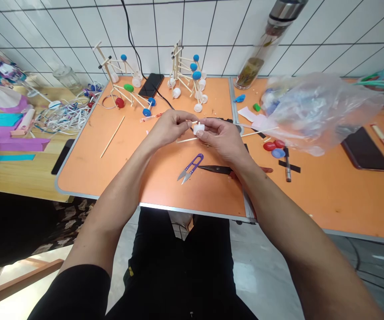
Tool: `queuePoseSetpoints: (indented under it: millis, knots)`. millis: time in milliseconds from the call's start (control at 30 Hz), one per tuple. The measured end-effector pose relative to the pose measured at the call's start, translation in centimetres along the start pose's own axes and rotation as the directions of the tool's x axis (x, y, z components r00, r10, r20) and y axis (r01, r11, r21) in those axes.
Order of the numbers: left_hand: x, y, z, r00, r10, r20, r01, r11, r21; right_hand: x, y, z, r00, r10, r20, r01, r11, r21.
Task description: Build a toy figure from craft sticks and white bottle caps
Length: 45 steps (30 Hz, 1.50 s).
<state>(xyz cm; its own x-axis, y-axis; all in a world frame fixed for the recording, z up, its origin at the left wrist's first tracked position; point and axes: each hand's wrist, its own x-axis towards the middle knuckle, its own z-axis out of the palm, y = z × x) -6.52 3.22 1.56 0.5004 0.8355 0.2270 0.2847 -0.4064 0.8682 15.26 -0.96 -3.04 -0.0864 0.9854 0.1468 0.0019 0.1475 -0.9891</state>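
My left hand [174, 128] is closed, its thumb and fingertips pinching the end of a thin wooden stick [194, 122]. My right hand [224, 138] grips a small white cap-like piece [199, 129] between thumb and fingers, right against that stick. Another light stick [187, 140] juts out just below the white piece; where its right end goes is hidden by my right thumb. Under my hands, purple thread snips [191, 169] lie on the orange table [165, 178]. Dark-bladed scissors [216, 169] lie beside them, partly covered by my right forearm.
Two stick frames with blue and white round pieces [196, 75] stand at the back near a phone [151, 85]. A loose stick [112, 137] lies left. Rightward are a plastic bag [325, 106], a marker [287, 164] and a tall bottle [256, 62]. Another person sits left.
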Motion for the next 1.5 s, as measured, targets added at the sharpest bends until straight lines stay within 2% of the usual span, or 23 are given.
queuePoseSetpoints:
  millis: [900, 1133, 1500]
  knots:
    - [-0.2, 0.7, -0.1, 1.0, -0.007, 0.016, 0.006, 1.0, 0.026, -0.2, -0.7, 0.6, 0.999, 0.033, -0.003, -0.033, 0.999, -0.028]
    - [-0.1, 0.8, -0.1, 0.999, 0.023, 0.032, -0.024, 0.999, 0.021, -0.3, -1.0, 0.6, 0.999, 0.045, 0.006, -0.045, 0.998, -0.032]
    - [-0.1, 0.7, 0.0, 1.0, -0.012, 0.023, 0.012, 1.0, -0.003, -0.2, -0.9, 0.6, 1.0, 0.024, -0.001, -0.024, 0.999, -0.046]
